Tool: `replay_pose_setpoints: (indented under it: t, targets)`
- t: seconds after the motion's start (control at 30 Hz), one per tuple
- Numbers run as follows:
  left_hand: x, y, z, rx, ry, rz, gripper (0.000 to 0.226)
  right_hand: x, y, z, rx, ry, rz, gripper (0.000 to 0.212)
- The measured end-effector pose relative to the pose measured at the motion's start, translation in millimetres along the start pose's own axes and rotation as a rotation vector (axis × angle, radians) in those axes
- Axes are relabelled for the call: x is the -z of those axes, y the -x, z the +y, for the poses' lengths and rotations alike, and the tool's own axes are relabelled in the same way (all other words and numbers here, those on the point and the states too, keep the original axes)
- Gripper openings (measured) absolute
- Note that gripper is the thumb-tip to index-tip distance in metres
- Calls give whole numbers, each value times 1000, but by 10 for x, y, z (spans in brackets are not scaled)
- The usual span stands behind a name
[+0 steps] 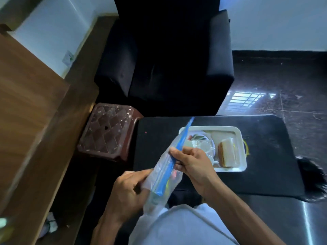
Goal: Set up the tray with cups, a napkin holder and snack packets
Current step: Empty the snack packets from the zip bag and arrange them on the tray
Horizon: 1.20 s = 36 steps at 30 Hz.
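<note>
Both hands, left [130, 187] and right [191, 160], grip pinched on zip bag [164, 175] before tray [243, 144].

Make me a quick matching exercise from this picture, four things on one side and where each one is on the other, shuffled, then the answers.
Things:
1. zip bag
2. white cups
3. white tray
4. plastic stool

Places:
A. on the black table
B. held in both hands, left hand and right hand
C. on the floor beside the table, in front of the dark armchair
D. inside the tray, toward its left end

Pairs: 1-B, 2-D, 3-A, 4-C
</note>
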State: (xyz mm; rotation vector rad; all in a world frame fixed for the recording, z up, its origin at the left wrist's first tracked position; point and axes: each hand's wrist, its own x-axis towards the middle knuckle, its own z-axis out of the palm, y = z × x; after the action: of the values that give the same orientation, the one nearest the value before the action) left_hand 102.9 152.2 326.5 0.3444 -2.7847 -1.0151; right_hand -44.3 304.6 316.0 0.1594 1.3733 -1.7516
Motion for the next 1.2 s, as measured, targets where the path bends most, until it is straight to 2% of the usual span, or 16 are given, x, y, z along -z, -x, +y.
replay_pose_setpoints:
  t: [0.07, 0.1, 0.13, 0.2, 0.27, 0.4, 0.53, 0.63, 0.73, 0.8, 0.9, 0.93, 1.0, 1.1, 1.2]
  targets:
    - [75, 130, 158, 84, 238, -344, 55, 184, 198, -46, 49, 89, 0, 29]
    - [95, 170, 242, 126, 378, -444, 58, 262, 284, -60, 77, 133, 4, 33]
    - [78, 173, 351, 164, 518, -437, 58, 320, 367, -77, 100, 168, 8, 34]
    - [-91, 100, 617, 270, 709, -179, 49, 392, 521, -117, 143, 226, 2, 24]
    - [-330, -72, 932, 371, 718, 37, 37, 428, 639, -156, 203, 306, 0, 15]
    - [-602, -340, 1247, 482, 637, 163, 34, 558, 703, -225, 306, 512, 101, 13]
    - [-683, -469, 1256, 424, 528, 130, 30, 616, 729, -260, 424, 783, 162, 12]
    - [-723, -527, 1180, 448, 585, 58, 21, 580, 737, -276, 475, 859, 195, 12]
    - [-730, -533, 1115, 492, 678, 20, 11, 527, 737, -253, 428, 892, 291, 16]
    - [-731, -538, 1101, 529, 753, 6, 10, 508, 737, -224, 388, 872, 366, 29]
    - [-750, -567, 1079, 495, 761, -44, 9, 509, 753, -194, 387, 812, 412, 35]
    - [-747, -585, 1095, 471, 766, -77, 15, 511, 767, -189, 398, 793, 412, 35]
    - [-745, -629, 1122, 446, 768, -127, 26, 531, 781, -181, 413, 761, 398, 26]
    - [-775, -706, 1150, 473, 790, -136, 12, 618, 814, -208, 399, 651, 365, 26]
    - [-819, -790, 1208, 520, 850, -112, 10, 720, 857, -244, 373, 451, 260, 9]
